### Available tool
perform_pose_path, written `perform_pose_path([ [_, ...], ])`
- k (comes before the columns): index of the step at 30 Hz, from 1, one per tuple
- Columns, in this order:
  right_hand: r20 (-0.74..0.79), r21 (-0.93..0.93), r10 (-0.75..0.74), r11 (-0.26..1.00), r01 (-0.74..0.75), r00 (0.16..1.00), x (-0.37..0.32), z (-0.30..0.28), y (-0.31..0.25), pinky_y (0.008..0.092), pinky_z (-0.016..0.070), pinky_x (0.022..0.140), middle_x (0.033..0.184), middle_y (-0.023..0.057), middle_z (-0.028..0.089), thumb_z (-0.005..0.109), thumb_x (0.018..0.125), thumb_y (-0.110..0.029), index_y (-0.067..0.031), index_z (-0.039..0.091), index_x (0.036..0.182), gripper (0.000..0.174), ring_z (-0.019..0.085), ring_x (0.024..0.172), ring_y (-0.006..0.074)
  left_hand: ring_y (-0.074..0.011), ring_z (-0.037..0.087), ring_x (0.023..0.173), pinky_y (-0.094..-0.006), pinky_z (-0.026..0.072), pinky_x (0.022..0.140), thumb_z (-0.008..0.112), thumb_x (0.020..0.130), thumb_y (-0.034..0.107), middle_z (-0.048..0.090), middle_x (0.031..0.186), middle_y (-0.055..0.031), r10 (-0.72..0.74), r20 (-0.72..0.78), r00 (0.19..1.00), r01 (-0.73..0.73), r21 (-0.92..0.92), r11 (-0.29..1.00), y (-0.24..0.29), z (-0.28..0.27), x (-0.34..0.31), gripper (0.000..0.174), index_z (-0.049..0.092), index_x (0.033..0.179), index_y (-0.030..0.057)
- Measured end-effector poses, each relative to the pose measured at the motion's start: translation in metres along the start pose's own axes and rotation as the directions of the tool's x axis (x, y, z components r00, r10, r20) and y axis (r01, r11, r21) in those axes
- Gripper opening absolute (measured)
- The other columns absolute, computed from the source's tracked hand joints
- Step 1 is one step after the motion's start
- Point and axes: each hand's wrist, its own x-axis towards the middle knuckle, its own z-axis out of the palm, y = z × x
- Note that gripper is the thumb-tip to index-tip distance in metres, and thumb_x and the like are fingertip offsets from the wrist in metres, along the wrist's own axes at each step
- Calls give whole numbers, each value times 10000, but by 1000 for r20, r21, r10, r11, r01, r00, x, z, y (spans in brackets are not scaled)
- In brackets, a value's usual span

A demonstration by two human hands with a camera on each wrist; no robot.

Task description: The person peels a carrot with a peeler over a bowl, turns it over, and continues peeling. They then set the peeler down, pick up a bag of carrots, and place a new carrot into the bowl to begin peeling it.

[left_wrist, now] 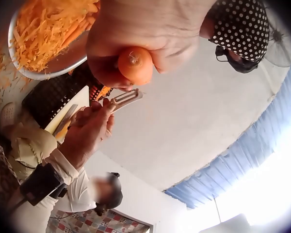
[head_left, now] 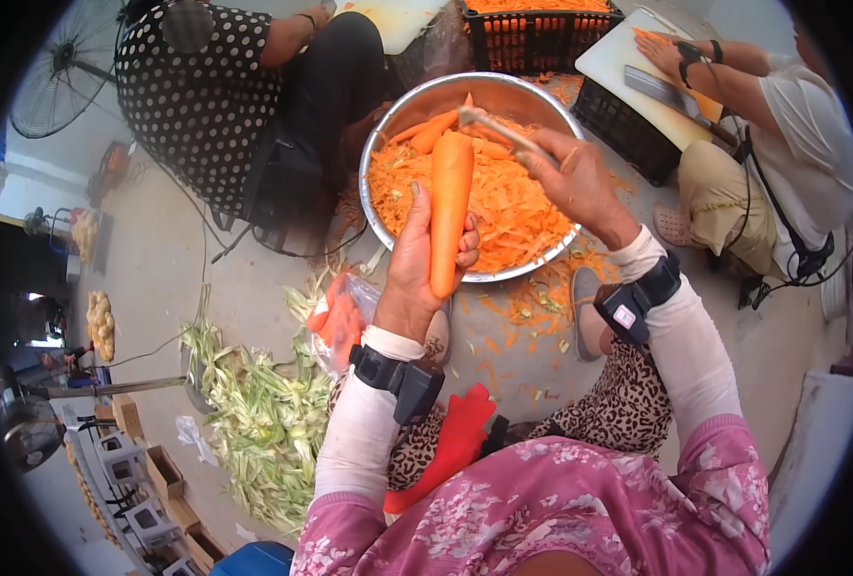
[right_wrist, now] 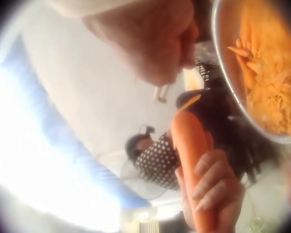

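Note:
A large orange carrot (head_left: 451, 216) stands nearly upright in my left hand (head_left: 415, 252), thumb on one side and fingers curled round the other. My right hand (head_left: 585, 187) grips the handle of a peeler (head_left: 508, 132), its head just above and to the right of the carrot's upper end. The peeler's slotted head (left_wrist: 128, 98) shows clearly in the left wrist view, apart from the carrot. Behind both hands is a metal basin (head_left: 377, 216) of orange peelings and several carrots. In the right wrist view a thin strip (right_wrist: 189, 103) shows at the carrot's upper end.
Corn husks (head_left: 263, 422) lie heaped on the floor at left, beside a plastic bag (head_left: 342, 322) with orange contents. A person in polka dots (head_left: 196, 106) sits at left. At right another person works at a cutting board (head_left: 628, 62) with a knife (head_left: 659, 89). Black crates (head_left: 542, 43) stand beyond.

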Motion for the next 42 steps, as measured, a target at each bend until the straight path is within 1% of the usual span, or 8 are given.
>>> perform_pose_path([
  [3, 175, 55, -91, 995, 83, 980, -11, 6, -19, 365, 441, 579, 719, 174, 589, 645, 844, -157, -2, 614, 870, 160, 591, 644, 295, -144, 442, 642, -217, 399, 492, 350, 965, 533, 491, 852, -100, 13, -13, 1000, -13, 5, 1000, 0, -2, 0, 524, 470, 1121, 47],
  [9, 171, 91, -271, 962, 259, 947, -19, 19, -15, 388, 443, 575, 729, 175, 572, 633, 845, -143, -8, 586, 882, 148, 579, 660, 353, -139, 433, 631, -218, 382, 486, 346, 978, 503, 490, 850, -92, 12, -9, 1000, -13, -23, 1000, 0, -6, 3, 484, 470, 1107, 54],
  [15, 2, -135, -137, 981, 136, 991, 6, 14, 11, 428, 444, 579, 743, 174, 605, 621, 857, -168, -13, 574, 861, 162, 592, 678, 366, -115, 426, 599, -192, 382, 461, 428, 960, 484, 477, 835, -88, -73, 72, 995, 75, -36, 997, 0, -1, -1, 477, 445, 1129, 39],
  [17, 82, -372, 67, 928, -32, 994, 11, 13, 24, 451, 456, 615, 769, 192, 624, 628, 854, -198, -18, 613, 894, 184, 605, 717, 379, -112, 430, 595, -187, 383, 457, 446, 954, 481, 476, 839, -88, -58, 73, 996, 54, 48, 997, -3, -2, 0, 481, 441, 1139, 37],
  [22, 35, -320, 68, 946, -53, 997, 8, 11, 54, 367, 452, 587, 736, 194, 614, 632, 859, -168, -4, 646, 978, 203, 584, 621, 313, -119, 451, 615, -198, 404, 479, 453, 956, 469, 483, 856, -95, -24, 154, 988, 1, 145, 989, -2, 0, -2, 487, 439, 1157, 25],
  [30, 69, 96, -62, 994, 55, 996, -10, 7, -13, 350, 438, 577, 733, 164, 593, 639, 855, -174, -4, 635, 920, 183, 565, 625, 293, -171, 447, 791, -219, 424, 532, 400, 976, 448, 491, 953, -121, -36, 79, 996, 45, -123, 991, 3, -4, 1, 477, 452, 1196, 28],
  [37, 165, 112, -310, 949, 295, 936, -29, 22, -22, 404, 453, 589, 730, 175, 577, 633, 841, -145, -19, 596, 901, 144, 585, 682, 366, -167, 446, 691, -219, 407, 488, 408, 970, 463, 485, 929, -120, -21, 62, 998, 38, -277, 960, 4, -10, 3, 466, 470, 1130, 29],
  [42, 36, -92, -259, 961, 262, 965, -5, 23, 1, 425, 448, 585, 733, 183, 578, 622, 854, -170, -23, 573, 875, 156, 573, 687, 388, -164, 445, 666, -205, 387, 468, 413, 965, 478, 480, 911, -107, -45, 57, 997, 51, -106, 993, 5, -7, 0, 469, 481, 1104, 35],
])
